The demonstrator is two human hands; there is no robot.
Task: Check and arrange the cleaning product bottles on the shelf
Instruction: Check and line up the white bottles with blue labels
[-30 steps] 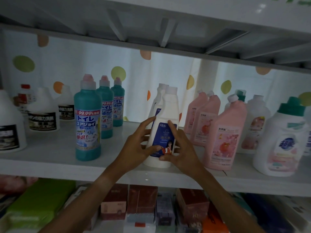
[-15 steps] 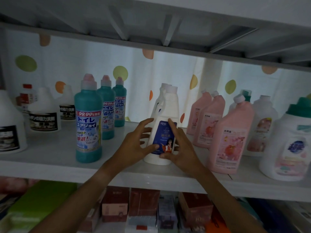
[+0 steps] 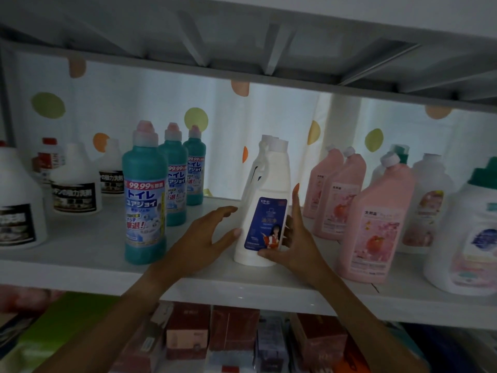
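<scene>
our left hand (image 3: 204, 238) has come off the tall white plastic bottle with the dark blue label (image 3: 265, 211): a moment ago its fingers wrapped the bottle's side, now they are spread and straight, only the thumb tip touching the bottle at 9 o'clock. our right hand (image 3: 293, 239) still cups it from 3 o'clock, fingers up along the side and thumb under the label. the bottle stands upright near the front edge of the pale smooth shelf (image 3: 80, 267), label facing us, so we judge this one nearly placed. at its 9 o'clock stand glossy teal cylindrical bottles (image 3: 145, 200), at 3 o'clock matte pink slope-shouldered bottles (image 3: 373, 224).
</scene>
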